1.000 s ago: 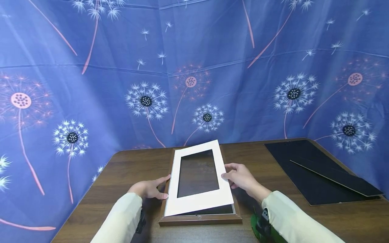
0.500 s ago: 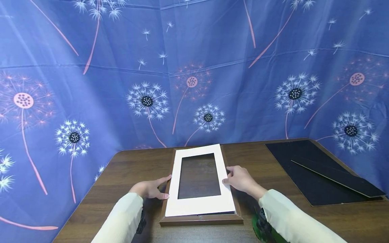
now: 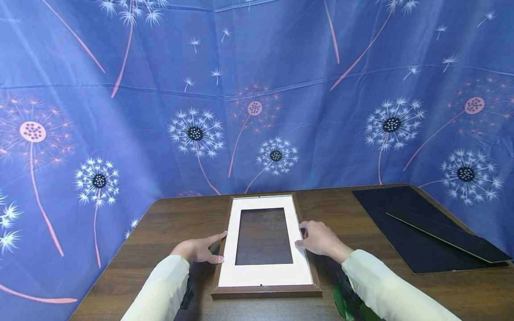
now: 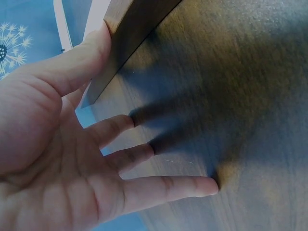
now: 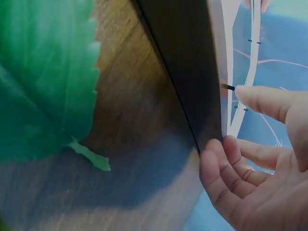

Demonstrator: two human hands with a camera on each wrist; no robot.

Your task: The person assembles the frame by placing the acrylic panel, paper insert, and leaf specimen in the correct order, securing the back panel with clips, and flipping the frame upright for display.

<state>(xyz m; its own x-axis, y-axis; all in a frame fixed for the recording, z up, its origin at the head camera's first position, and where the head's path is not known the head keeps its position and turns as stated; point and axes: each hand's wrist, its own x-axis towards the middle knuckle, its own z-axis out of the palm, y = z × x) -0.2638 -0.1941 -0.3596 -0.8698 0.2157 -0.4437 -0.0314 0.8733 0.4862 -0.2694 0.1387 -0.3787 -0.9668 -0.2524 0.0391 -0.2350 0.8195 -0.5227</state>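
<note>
A brown picture frame (image 3: 267, 293) lies on the table, with a white photo mat (image 3: 263, 275) flat inside it. Through the mat's rectangular window, a dark brown area shows. My left hand (image 3: 196, 249) is at the frame's left side, thumb on its edge; in the left wrist view the lower fingers (image 4: 168, 190) stretch straight to the tabletop. On the opposite side my right hand (image 3: 321, 239) holds the frame's right rail. In the right wrist view its curled fingers (image 5: 216, 166) lie against the outer side, and the thumb is over the inner edge near a small dark metal tab (image 5: 228, 87).
A large black board (image 3: 391, 227) lies on the right of the wooden table (image 3: 180, 218), its long flap (image 3: 445, 234) raised at an angle. A green leaf (image 5: 48, 82) is close to my right wrist. Behind the table hangs a blue dandelion-print cloth (image 3: 321, 156).
The mat was tilted and skewed, with its right side raised. It has come down flat and square within the frame, my right hand lowering with it. The left hand has stayed in place.
</note>
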